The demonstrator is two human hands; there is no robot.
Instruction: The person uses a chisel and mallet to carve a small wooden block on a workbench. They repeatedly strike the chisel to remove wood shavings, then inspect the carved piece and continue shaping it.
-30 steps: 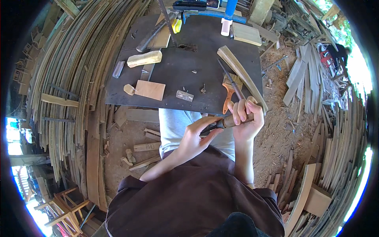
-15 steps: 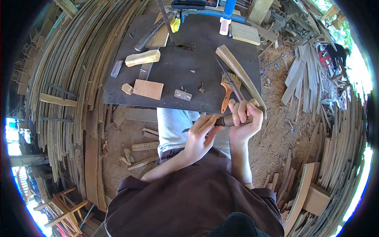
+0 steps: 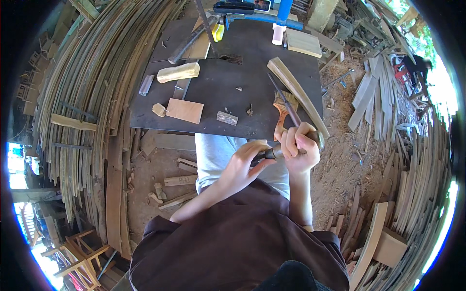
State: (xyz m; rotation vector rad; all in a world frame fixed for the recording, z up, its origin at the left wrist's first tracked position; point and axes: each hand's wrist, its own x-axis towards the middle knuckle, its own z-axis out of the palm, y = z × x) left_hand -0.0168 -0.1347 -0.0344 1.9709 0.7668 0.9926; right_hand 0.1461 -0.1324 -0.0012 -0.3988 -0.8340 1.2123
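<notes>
My right hand point(image 3: 300, 148) is closed around the wooden handle point(image 3: 277, 151) of a tool that looks like a chisel, held level over my lap at the table's near edge. My left hand point(image 3: 245, 160) wraps the tool's dark front part, thumb and fingers around it; the blade's tip is mostly hidden there. Just beyond my right hand, a dark tapered rod like a file point(image 3: 290, 107) lies on the table, its near end hidden by the hand. Beside it are a paintbrush point(image 3: 281, 114) with an orange handle and a long curved wooden piece point(image 3: 298, 94).
On the dark tabletop point(image 3: 228, 92) lie a flat wood block point(image 3: 185, 111), a pale wood piece point(image 3: 178, 72), a small grey block point(image 3: 227, 118) and a hammer point(image 3: 187, 46). A blue clamp point(image 3: 264, 20) spans the far edge. Stacked planks point(image 3: 131, 63) stand at left.
My right hand has turned slightly, its fingers closing tighter round the handle. The blade tip that stuck out left of my left hand is now mostly hidden. The view has shifted slightly.
</notes>
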